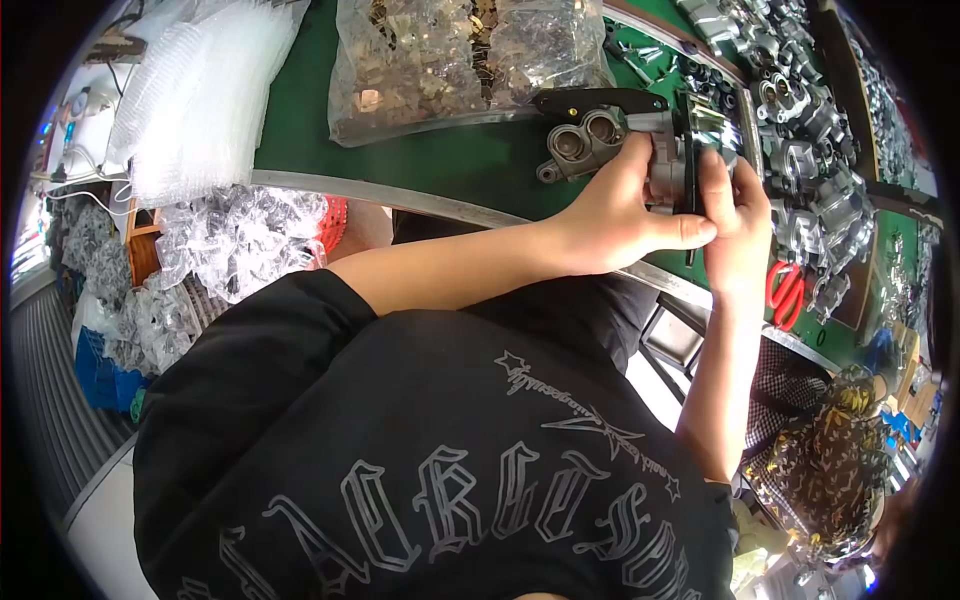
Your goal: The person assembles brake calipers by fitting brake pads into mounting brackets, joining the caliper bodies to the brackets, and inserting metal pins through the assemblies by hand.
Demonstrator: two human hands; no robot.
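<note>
A grey metal brake caliper (585,146) with two round bores faces up at the green table's near edge. My left hand (615,215) is closed around its near side, thumb stretched toward my right hand. My right hand (738,208) grips the other end, its fingers bent against a shiny metal part (715,122) beside a thin dark upright plate (690,165). The two hands meet at the thumb. Behind the caliper lies a black flat bracket (600,101); whether it is attached, I cannot tell. My fingers hide much of the caliper's middle.
A clear bag of brass-coloured clips (430,70) lies behind. Many metal castings (815,190) are heaped at right, near red-handled scissors (786,296). Bubble-wrap sleeves (205,100) stand at left above wrapped parts (240,235). Another person's patterned sleeve (830,460) shows lower right.
</note>
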